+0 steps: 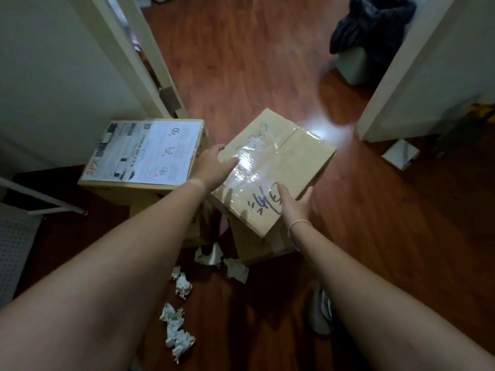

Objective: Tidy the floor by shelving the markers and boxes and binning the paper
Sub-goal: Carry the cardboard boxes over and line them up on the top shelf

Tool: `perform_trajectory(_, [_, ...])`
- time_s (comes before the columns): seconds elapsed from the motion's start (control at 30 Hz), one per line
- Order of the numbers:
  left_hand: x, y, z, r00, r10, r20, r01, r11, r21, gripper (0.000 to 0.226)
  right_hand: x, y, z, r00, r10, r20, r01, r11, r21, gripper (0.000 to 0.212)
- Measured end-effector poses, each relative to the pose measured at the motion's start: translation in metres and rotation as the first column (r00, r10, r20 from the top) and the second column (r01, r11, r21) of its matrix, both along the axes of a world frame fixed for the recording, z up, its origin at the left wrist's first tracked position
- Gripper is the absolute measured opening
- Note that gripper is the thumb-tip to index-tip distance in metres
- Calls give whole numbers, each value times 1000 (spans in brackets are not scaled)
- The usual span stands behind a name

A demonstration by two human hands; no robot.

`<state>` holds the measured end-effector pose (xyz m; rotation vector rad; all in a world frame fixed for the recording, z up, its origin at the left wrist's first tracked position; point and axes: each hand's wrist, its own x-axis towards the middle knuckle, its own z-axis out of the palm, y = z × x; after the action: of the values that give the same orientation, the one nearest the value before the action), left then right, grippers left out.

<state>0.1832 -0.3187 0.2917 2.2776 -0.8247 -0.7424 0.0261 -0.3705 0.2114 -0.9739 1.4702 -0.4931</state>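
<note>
Here, taped box (278,167) tilted, long axis far-left, 2 hands gripping.

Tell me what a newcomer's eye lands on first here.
First, the taped cardboard box with marker writing at centre, with the left hand on its top and the right hand at its near edge. Next, the box with a printed sheet to its left, then crumpled paper strewn on the wooden floor below.

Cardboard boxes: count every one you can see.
4, perhaps more hidden. Taped box under both hands; labelled box to its left; a box beneath each: lower right box, lower left box, mostly hidden.
</note>
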Motion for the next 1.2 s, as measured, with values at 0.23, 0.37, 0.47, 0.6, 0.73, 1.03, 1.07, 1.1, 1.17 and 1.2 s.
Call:
perform_trajectory(0.23, [44,-51,-43,989,-131,63,120,981,151,52,17,-21,-34,985,-146,-90,152,986,72,92])
perform_trajectory(0.37, [63,-73,-65,988,-146,43,134,968,215,56,28,-26,-42,971,-224,-78,231,967,104,80])
perform_trajectory(0.47, [69,-86,-79,991,-134,-18,135,966,220,47,30,-29,-55,962,-262,-78,269,959,88,80])
perform_trajectory(0.6, [72,-90,-91,996,-80,-50,89,974,208,45,33,-28,-59,956,-287,-65,292,952,89,80])
perform_trajectory(0.73, [68,-83,-86,994,-41,-103,62,975,213,46,26,-28,-54,960,-279,-29,281,954,102,77])
perform_trajectory(1.03, [37,-19,-12,992,-11,-128,32,986,163,25,-11,-1,10,984,-163,76,148,975,165,69])
perform_trajectory(1.07, [35,-11,2,992,-9,-127,28,989,147,28,-14,0,18,985,-148,86,135,980,149,72])
perform_trajectory(1.1, [32,-4,15,992,-1,-126,18,991,131,31,-16,0,27,986,-136,95,124,984,130,72])
perform_trajectory(1.17, [27,16,51,994,13,-109,-4,996,84,31,-19,3,61,982,-101,159,88,992,86,59])
perform_trajectory(1.2, [25,28,72,995,29,-96,-24,998,50,33,-20,6,83,980,-72,187,63,997,55,52])
